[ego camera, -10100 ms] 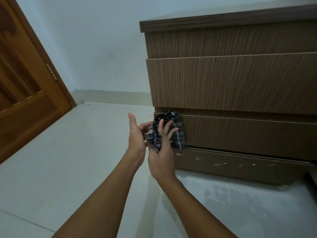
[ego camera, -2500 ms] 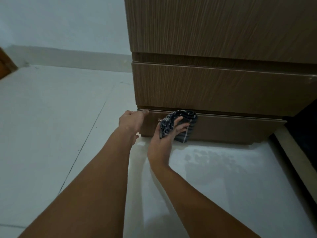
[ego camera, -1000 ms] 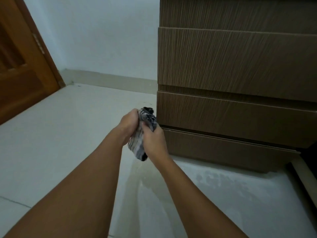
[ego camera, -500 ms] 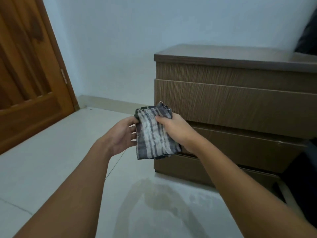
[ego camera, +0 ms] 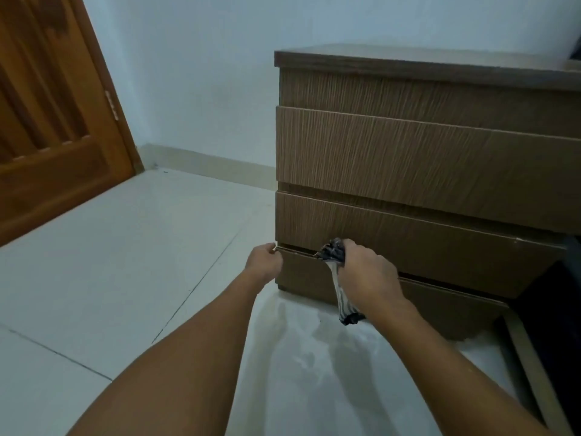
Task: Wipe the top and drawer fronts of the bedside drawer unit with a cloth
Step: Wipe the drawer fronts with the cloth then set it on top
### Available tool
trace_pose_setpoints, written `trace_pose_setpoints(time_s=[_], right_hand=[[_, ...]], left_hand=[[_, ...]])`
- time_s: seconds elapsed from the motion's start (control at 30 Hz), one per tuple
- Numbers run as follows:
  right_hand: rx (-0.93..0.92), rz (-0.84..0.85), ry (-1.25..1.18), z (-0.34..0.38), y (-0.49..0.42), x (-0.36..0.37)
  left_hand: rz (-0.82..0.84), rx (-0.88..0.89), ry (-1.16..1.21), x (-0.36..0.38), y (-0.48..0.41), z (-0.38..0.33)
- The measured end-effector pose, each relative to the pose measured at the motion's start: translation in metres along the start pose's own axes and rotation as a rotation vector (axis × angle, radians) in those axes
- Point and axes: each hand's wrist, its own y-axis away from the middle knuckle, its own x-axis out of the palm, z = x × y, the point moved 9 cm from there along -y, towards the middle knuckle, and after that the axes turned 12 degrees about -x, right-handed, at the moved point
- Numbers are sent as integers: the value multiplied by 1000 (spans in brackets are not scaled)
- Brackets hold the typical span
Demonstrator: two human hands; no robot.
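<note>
The brown wood-grain bedside drawer unit (ego camera: 424,158) stands on the right with its drawer fronts facing me. My right hand (ego camera: 366,276) grips the dark checked cloth (ego camera: 341,294), bunched in the fist, against the gap between the middle drawer and the bottom panel (ego camera: 301,278). One end of the cloth sticks up above the knuckles, the other hangs down below the hand. My left hand (ego camera: 264,265) is at the left top corner of the bottom panel, fingers curled at its edge.
A wooden door (ego camera: 53,121) stands at the left. Pale tiled floor (ego camera: 125,262) spreads in front of the unit, with a glossy patch below my arms. A dark object (ego camera: 556,325) sits to the unit's lower right. A white wall lies behind.
Both hands dropped from chest height, where they held the cloth spread between them. The right hand now grips the bunched cloth at the bottom panel, and the left hand went to the panel's corner.
</note>
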Motion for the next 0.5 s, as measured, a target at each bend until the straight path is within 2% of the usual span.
trace_pose_setpoints(time_s=[0.1, 0.23, 0.37, 0.5], right_hand=[[-12, -62, 45, 2, 2, 15], [-82, -97, 54, 11, 1, 39], [-131, -50, 56, 20, -10, 63], [-129, -6, 43, 30, -26, 86]], left_hand=[[-65, 69, 11, 3, -3, -7], [-130, 18, 34, -4, -11, -1], [-99, -12, 56, -7, -22, 5], [5, -89, 182, -8, -38, 18]])
